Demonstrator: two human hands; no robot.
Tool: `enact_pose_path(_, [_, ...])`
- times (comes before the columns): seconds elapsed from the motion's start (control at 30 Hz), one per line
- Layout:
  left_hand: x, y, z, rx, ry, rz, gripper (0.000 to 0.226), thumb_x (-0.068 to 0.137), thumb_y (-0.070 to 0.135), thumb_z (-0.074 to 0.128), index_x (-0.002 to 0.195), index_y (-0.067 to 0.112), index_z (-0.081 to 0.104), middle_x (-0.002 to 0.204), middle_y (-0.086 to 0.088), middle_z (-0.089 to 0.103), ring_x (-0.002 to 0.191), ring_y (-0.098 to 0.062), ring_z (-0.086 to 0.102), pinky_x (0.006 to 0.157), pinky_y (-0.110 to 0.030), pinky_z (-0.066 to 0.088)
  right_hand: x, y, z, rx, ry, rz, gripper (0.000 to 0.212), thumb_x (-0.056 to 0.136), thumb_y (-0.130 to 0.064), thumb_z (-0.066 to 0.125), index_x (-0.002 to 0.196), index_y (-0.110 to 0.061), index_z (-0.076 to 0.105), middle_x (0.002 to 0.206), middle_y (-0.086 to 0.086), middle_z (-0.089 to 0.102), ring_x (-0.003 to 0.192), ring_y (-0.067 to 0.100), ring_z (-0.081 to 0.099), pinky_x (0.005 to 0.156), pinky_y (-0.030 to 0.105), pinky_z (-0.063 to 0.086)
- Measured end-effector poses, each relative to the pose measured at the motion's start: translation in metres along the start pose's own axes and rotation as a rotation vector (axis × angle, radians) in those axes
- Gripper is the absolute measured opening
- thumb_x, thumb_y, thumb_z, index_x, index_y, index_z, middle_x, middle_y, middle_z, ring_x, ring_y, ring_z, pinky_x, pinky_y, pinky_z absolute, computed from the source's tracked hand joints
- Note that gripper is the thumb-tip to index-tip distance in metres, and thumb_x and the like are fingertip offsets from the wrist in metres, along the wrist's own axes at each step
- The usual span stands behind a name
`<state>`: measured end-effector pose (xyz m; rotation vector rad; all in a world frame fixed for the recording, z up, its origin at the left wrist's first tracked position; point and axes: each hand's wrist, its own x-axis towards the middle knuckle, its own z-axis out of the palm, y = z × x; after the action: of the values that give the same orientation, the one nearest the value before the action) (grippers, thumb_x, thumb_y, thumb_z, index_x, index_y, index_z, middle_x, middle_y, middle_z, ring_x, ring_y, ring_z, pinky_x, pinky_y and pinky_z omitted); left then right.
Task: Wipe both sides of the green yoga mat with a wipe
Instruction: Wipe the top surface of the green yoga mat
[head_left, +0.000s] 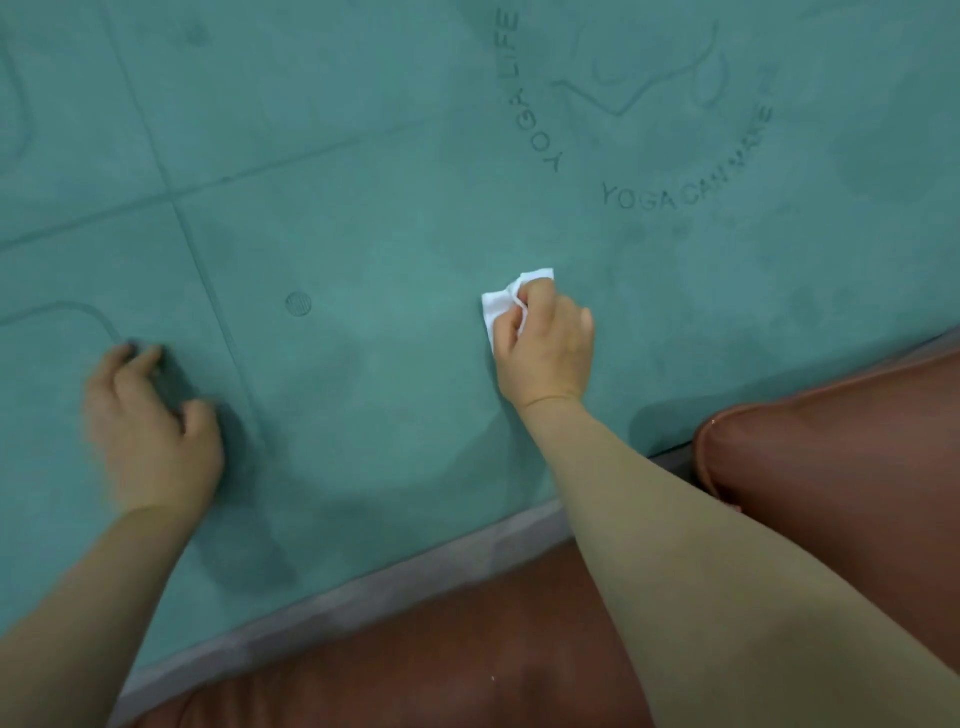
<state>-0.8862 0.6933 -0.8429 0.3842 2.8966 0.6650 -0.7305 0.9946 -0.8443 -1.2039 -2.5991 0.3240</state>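
Right hand (545, 348) grips a half-hidden white wipe (501, 306) on the green mat (363, 234); blurred left hand (150, 426) rests there loosely curled.

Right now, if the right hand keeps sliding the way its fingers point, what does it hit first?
Nothing solid, it seems. The right hand, holding the wipe, points up the mat. Ahead lies only bare mat, then the printed lettering, flat on the surface.

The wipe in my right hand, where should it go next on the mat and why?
Probably sweep the wipe up toward the printed lettering. The right hand pinches it against the mat just below there, while the left hand steadies the mat.
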Motion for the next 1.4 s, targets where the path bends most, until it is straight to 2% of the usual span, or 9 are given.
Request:
enact_pose_path(0.13, [0.01, 0.137, 0.049, -0.073, -0.146, 0.494, 0.063, 0.078, 0.014, 0.043, 0.139, 0.001, 0.047, 0.148, -0.018, 0.044, 0.141, -0.035, 0.033, 0.118, -0.049, 0.024, 0.003, 0.0, -0.003, -0.008, -0.052, -0.013, 0.016, 0.077, -0.023, 0.044, 0.081, -0.014, 0.057, 0.063, 0.005, 0.057, 0.056, 0.03, 0.052, 0.058, 0.031, 0.036])
enact_pose_path(0.37, [0.066, 0.283, 0.123, -0.239, -0.22, 0.261, 0.068, 0.08, 0.017, 0.024, 0.143, 0.012, 0.049, 0.154, -0.004, 0.041, 0.147, -0.022, 0.028, 0.122, -0.035, 0.009, 0.016, 0.003, -0.001, 0.054, -0.106, -0.107, 0.018, 0.081, -0.027, 0.045, 0.078, -0.014, 0.057, 0.063, 0.004, 0.054, 0.057, 0.029, 0.05, 0.062, 0.035, 0.023])
enact_pose_path(0.53, [0.072, 0.294, 0.14, 0.062, -0.126, 0.292, 0.063, 0.086, 0.025, 0.028, 0.145, 0.013, 0.047, 0.155, -0.003, 0.041, 0.145, -0.022, 0.032, 0.122, -0.037, 0.012, 0.019, 0.009, -0.003, 0.189, -0.136, -0.097, 0.016, 0.086, -0.025, 0.044, 0.075, -0.015, 0.05, 0.064, 0.003, 0.052, 0.056, 0.026, 0.045, 0.061, 0.035, 0.025])
enact_pose_path(0.7, [0.071, 0.295, 0.148, 0.123, -0.102, 0.286, 0.061, 0.09, 0.023, 0.027, 0.148, 0.017, 0.043, 0.157, 0.001, 0.036, 0.147, -0.018, 0.027, 0.123, -0.034, 0.009, 0.048, 0.053, -0.012, 0.345, -0.174, -0.325, 0.015, 0.087, -0.014, 0.053, 0.072, -0.013, 0.053, 0.062, 0.002, 0.044, 0.057, 0.024, 0.041, 0.059, 0.035, 0.029])
enact_pose_path(0.83, [0.074, 0.296, 0.15, 0.136, -0.094, 0.286, 0.058, 0.092, 0.02, 0.028, 0.148, 0.017, 0.042, 0.158, 0.0, 0.034, 0.148, -0.018, 0.025, 0.123, -0.033, 0.007, 0.125, 0.079, -0.03, 0.352, -0.292, -0.107, 0.013, 0.087, -0.014, 0.048, 0.074, -0.013, 0.045, 0.063, 0.004, 0.052, 0.059, 0.028, 0.047, 0.063, 0.036, 0.034])
enact_pose_path(0.97, [0.076, 0.299, 0.147, 0.147, -0.103, 0.276, 0.057, 0.093, 0.019, 0.029, 0.148, 0.017, 0.041, 0.158, 0.0, 0.033, 0.148, -0.018, 0.024, 0.123, -0.034, 0.007, 0.159, 0.075, -0.036, 0.269, -0.61, -0.191, 0.011, 0.092, -0.026, 0.051, 0.084, -0.019, 0.046, 0.072, 0.0, 0.063, 0.068, 0.027, 0.057, 0.064, 0.03, 0.031])
enact_pose_path(1.2, [0.077, 0.301, 0.149, 0.142, -0.098, 0.283, 0.056, 0.093, 0.018, 0.033, 0.148, 0.016, 0.043, 0.158, 0.0, 0.035, 0.147, -0.018, 0.026, 0.123, -0.034, 0.008, 0.077, 0.052, -0.049, 0.163, -0.696, -0.295, 0.039, 0.074, -0.06, 0.052, 0.093, -0.026, 0.056, 0.081, -0.01, 0.055, 0.074, 0.014, 0.051, 0.068, 0.027, 0.044])
enact_pose_path(1.27, [0.076, 0.3, 0.149, 0.143, -0.092, 0.279, 0.055, 0.094, 0.019, 0.032, 0.147, 0.017, 0.043, 0.158, 0.001, 0.035, 0.147, -0.018, 0.026, 0.123, -0.032, 0.007, 0.063, 0.046, -0.042, 0.206, -0.589, -0.33, 0.023, 0.071, -0.037, 0.063, 0.09, -0.023, 0.06, 0.077, -0.007, 0.053, 0.07, 0.016, 0.049, 0.065, 0.027, 0.04])
enact_pose_path(1.4, [0.079, 0.299, 0.146, 0.107, -0.108, 0.269, 0.055, 0.093, 0.02, 0.034, 0.146, 0.019, 0.046, 0.157, 0.002, 0.037, 0.146, -0.017, 0.028, 0.121, -0.027, 0.005, 0.075, 0.058, -0.04, 0.392, -0.459, -0.159, 0.009, 0.072, -0.008, 0.049, 0.07, -0.012, 0.057, 0.067, 0.002, 0.052, 0.059, 0.023, 0.05, 0.055, 0.029, 0.039])
